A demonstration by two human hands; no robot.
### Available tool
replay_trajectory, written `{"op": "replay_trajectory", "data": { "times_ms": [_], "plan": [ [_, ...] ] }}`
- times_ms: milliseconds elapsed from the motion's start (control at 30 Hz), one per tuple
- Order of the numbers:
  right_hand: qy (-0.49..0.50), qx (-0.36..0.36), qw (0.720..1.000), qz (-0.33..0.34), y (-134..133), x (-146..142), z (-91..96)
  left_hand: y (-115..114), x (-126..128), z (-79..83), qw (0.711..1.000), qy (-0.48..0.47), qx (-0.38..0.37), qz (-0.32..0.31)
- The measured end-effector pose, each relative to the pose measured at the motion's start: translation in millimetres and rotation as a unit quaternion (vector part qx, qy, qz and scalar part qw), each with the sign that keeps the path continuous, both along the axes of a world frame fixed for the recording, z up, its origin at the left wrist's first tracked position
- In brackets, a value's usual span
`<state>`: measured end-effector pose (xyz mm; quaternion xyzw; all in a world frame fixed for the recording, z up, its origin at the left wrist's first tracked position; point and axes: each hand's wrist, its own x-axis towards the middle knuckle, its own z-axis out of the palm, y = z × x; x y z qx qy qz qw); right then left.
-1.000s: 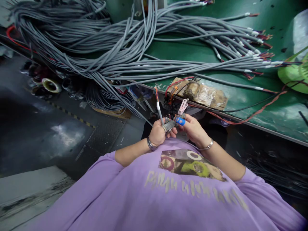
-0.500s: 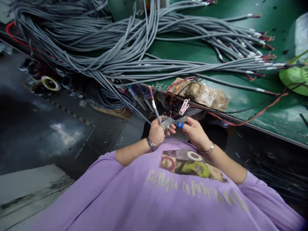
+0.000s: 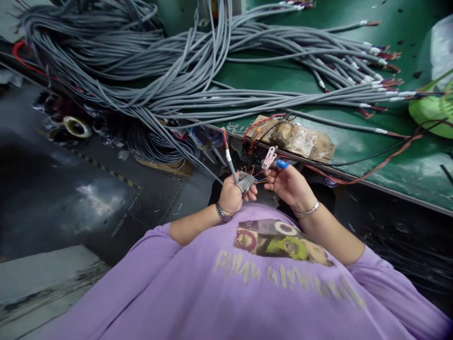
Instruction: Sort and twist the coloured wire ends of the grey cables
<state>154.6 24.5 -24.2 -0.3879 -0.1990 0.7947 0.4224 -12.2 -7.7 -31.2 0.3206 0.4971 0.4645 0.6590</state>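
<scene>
Left hand (image 3: 231, 197) clenches a grey cable (image 3: 229, 160); right hand (image 3: 289, 185), grip unclear, is beside a pink clip (image 3: 269, 157) below the bench (image 3: 357, 148).

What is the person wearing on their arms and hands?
Short purple sleeves on both arms. The left hand has a dark band at the wrist and grey wraps on its fingers. The right hand has a thin silver bangle and a blue cap on one finger.

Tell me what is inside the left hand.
The left hand is shut on a grey cable, whose stripped coloured wires stick up above the fist. The fingers cover the cable's lower run.
</scene>
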Motion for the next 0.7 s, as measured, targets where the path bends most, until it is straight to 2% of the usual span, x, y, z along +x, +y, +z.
{"op": "replay_trajectory", "data": {
  "times_ms": [100, 200, 433, 700],
  "plan": [
    [-0.005, -0.008, 1.000, 0.020, -2, 4, 1.5, 0, 0, -1.3, 1.000, 0.012, 0.003, 0.000],
    [-0.045, 0.018, 0.997, 0.056, -10, -1, 1.7, -1, 0, -2.7, 0.999, 0.031, 0.007, -0.017],
    [-0.104, 0.120, 0.987, -0.010, -19, -15, -6.9, -3, 0, -2.1, 0.998, 0.038, 0.003, -0.042],
    [-0.135, 0.173, 0.976, 0.013, -20, -8, -8.2, -3, -3, -2.9, 0.995, 0.030, 0.001, -0.092]
  ]
}}
